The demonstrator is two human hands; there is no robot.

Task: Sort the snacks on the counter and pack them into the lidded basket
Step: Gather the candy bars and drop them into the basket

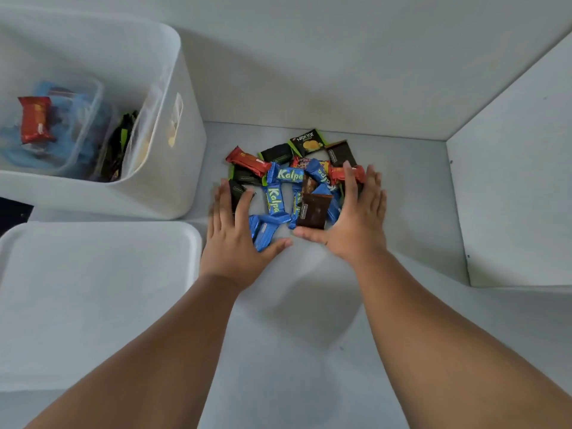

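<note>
Both hands, left hand (235,239) and right hand (356,224), fingers spread flat, corral the snack pile (294,184) right of the basket (173,168); sorting by kind likely comes next.

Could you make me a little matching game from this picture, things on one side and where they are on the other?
Things:
1. lid
2. red snack
3. Nextar packet
4. left hand

Places:
A. far edge of the pile
B. inside the basket
C. flat on the counter, in front of the basket
D. cupping the pile's left side

Pairs: 1-C, 2-B, 3-A, 4-D
</note>
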